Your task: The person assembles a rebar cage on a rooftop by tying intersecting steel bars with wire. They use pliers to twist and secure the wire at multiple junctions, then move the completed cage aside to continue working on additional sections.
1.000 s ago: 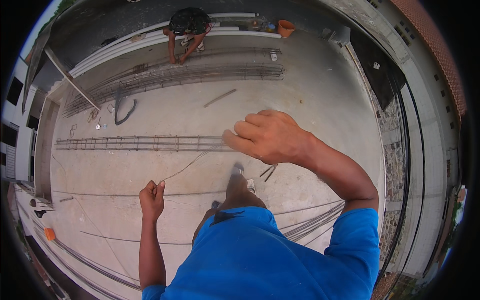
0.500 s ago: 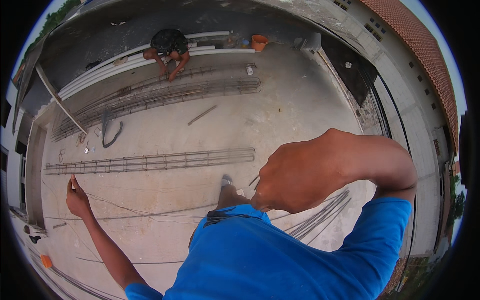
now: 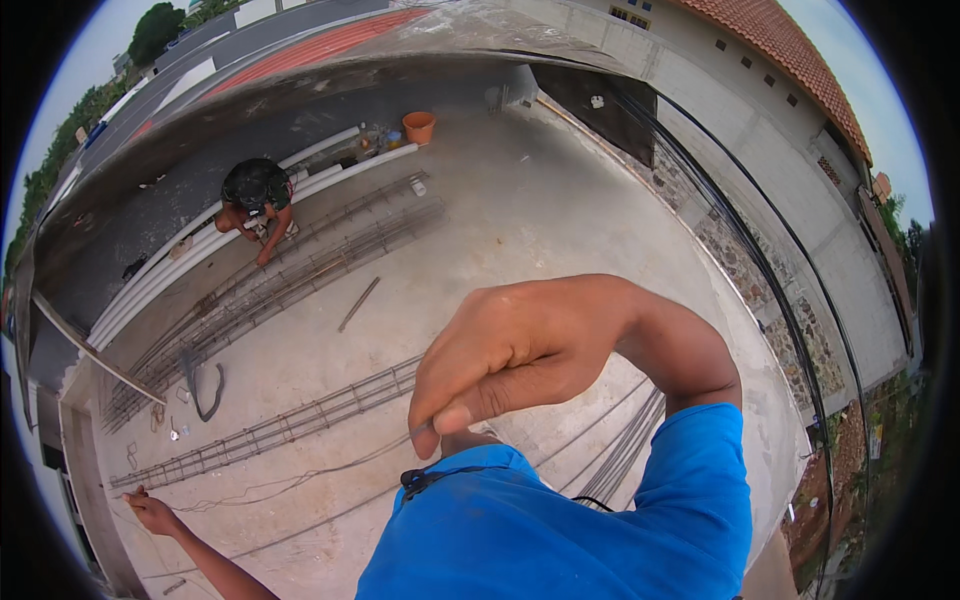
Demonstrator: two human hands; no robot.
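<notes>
My right hand (image 3: 515, 350) is raised close in front of my blue shirt, thumb and fingers pinched on the end of some thin wire (image 3: 330, 467). The strands run slack and slightly kinked from it toward the left. Out at the far left, my left hand (image 3: 153, 513) has its fingertips pressed together near the end of a long rebar cage (image 3: 270, 428) on the floor. Whatever is between those fingertips is too small to make out. My right hand hides the cage's right end.
A co-worker (image 3: 255, 195) squats at the far rebar cages (image 3: 300, 262), beside white pipes (image 3: 215, 235) and an orange bucket (image 3: 419, 127). Loose rods (image 3: 625, 440) lie right of me. A short bar (image 3: 358, 304) and a dark hose (image 3: 207, 395) are on the floor. Black cables (image 3: 745, 235) hang at right.
The view has tilted and turned, shifting the cages and co-worker leftward and downward. My right hand has turned, showing its thumb and the pinched wire. My left hand sits lower at the cage's end.
</notes>
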